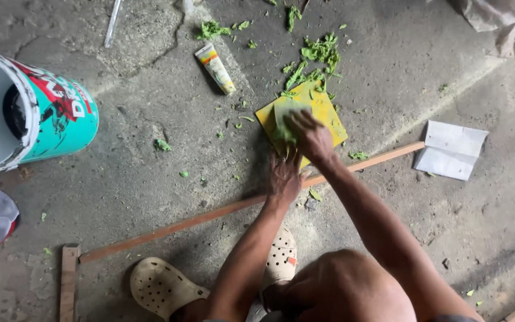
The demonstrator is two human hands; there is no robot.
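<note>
Already well shredded, much of the green leaf matter (320, 50): scattered in a loose heap just beyond the far edge of the yellow board (329, 113), with stray flecks strewn across the concrete floor (150, 191) to either side. Still whole or nearly so, one pale green leaf piece (284, 122) lying on the board, directly under the hands. Pressed down on that leaf by the right hand (311, 137), fingers curled over it in a loose closed grip; whether anything thin such as a blade sits inside that grip cannot be told, blurred as it is. Laid flat just nearer the body, the left hand (284, 176), fingers spread and open, tips touching the near edge of the leaf and board, holding nothing. Judged from the heap against the single piece left: most of the cutting or tearing done, one leaf in hand, no further whole leaves visible nearby.

Passing under both forearms, a long thin wooden strip (210, 214), running diagonally across the floor. Off to the right of the hands, a folded white paper (451, 149). Beyond and left of the hands, a small yellow-and-white tube (216, 68) lying on its side. Well apart to the left, a teal and white bucket (43, 113) tipped over. Nearest the body, a pale perforated clog (162, 286).
</note>
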